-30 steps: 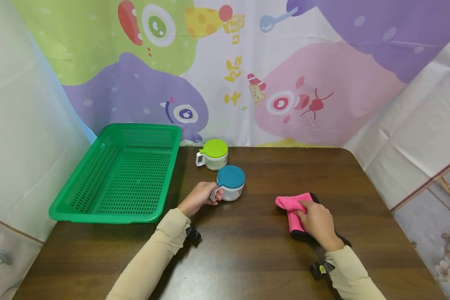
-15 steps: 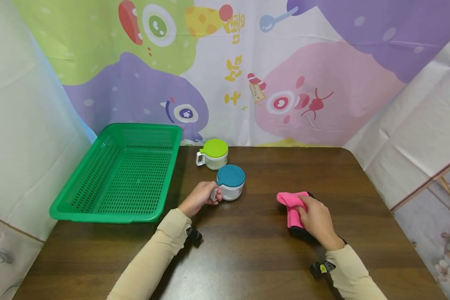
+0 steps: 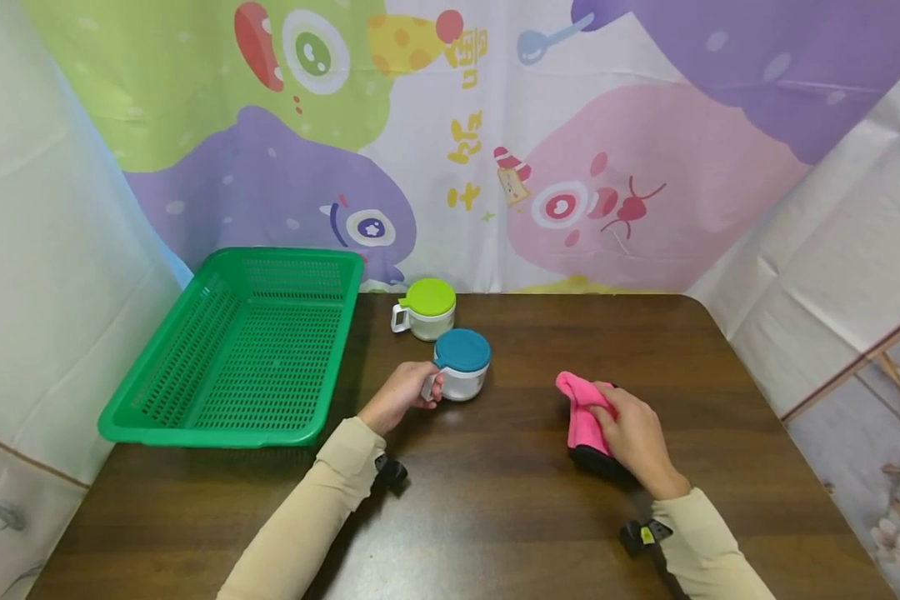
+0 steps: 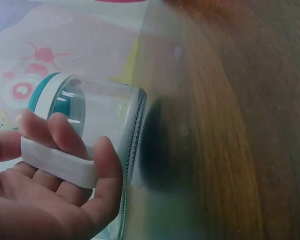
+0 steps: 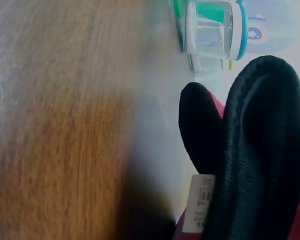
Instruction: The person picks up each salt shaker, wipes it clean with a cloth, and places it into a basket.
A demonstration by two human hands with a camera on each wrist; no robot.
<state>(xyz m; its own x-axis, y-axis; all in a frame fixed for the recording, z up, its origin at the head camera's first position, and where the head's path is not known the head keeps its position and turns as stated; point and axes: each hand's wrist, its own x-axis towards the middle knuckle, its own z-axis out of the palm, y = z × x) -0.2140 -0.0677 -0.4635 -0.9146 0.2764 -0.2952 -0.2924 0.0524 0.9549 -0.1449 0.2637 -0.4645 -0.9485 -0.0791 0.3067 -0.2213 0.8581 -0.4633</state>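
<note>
"What's your left hand got?"

"I have its fingers curled round the white handle of the blue-lidded jar. The jar is upright, handle towards eight o'clock; I can't tell whether its base touches the table."

"And your right hand?"

"I'm pinching a folded pink cloth with it, thumb against fingers. The cloth has black edging and is well apart from the jar, at about four o'clock from it. My wrist view shows a white label on it, print too small to read."

"What's around the jar?"

"A green-lidded jar stands near it at eleven o'clock. Further off, at nine, I see a slotted green basket."
</note>
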